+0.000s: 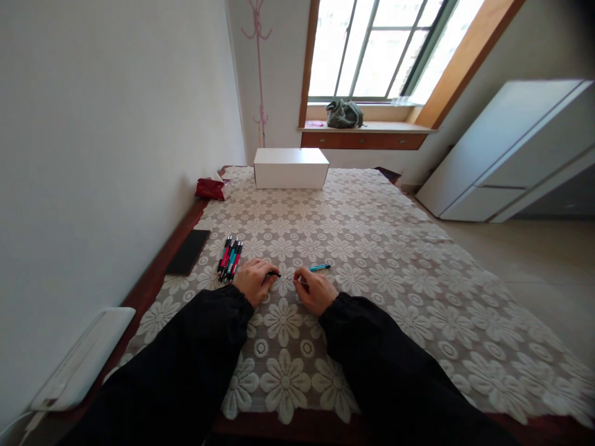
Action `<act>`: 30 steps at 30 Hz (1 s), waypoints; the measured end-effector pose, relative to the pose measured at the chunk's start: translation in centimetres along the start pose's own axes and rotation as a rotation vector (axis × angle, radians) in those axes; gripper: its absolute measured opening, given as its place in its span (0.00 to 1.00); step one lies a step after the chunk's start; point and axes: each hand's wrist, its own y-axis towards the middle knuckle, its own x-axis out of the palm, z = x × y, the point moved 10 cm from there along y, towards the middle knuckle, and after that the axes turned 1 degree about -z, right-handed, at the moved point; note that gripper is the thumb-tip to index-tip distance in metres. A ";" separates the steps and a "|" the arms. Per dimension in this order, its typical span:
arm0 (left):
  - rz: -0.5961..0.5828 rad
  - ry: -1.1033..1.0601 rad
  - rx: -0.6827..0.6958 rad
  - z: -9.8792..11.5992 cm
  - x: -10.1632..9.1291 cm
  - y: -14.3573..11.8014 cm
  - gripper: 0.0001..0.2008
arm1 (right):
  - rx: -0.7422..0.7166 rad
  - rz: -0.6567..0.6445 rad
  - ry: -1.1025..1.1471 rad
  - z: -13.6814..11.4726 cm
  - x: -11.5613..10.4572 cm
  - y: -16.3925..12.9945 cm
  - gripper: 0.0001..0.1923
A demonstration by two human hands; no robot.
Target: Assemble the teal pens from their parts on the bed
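The person's left hand (253, 280) rests on the tabletop (372, 248), which is covered with a white lace cloth with flower pattern. Its fingers are curled closed around a small black pen part (274, 274), whose tip shows out toward the right hand. The right hand (315, 290) lies just beside it, also on the cloth, with the fingers bent together; it seems to pinch a thin pale refill (294, 279) that runs across the small gap between the two hands, though this piece is too fine to see clearly. A blue pen piece (320, 267) lies on the cloth just beyond the right hand, near its fingertips; whether it touches them cannot be told. Both arms wear black sleeves (209, 347).

Just to the outer side of the left hand and a little beyond it lies a bundle of pens (230, 258), pink, blue and black, close together. Further to that same side a dark flat phone (188, 252) lies at the edge. Far beyond both hands stands a white box (290, 168), and a red pack (212, 188) is next to it by the wall.
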 end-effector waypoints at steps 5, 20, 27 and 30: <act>-0.006 -0.043 0.040 0.6 0.0 0.0 0.04 | 0.013 -0.016 -0.028 0.2 0.2 0.0 0.01; -0.056 -0.111 0.156 1.9 0.4 -0.1 0.03 | -0.037 -0.059 -0.046 -0.3 0.6 -0.1 0.01; -0.084 -0.109 0.188 2.7 0.4 -0.3 0.03 | -0.131 -0.060 -0.024 -1.3 0.6 -0.2 0.02; -0.088 -0.097 0.173 2.6 0.4 -0.3 0.04 | -0.151 -0.055 -0.015 -1.5 0.4 -0.2 0.02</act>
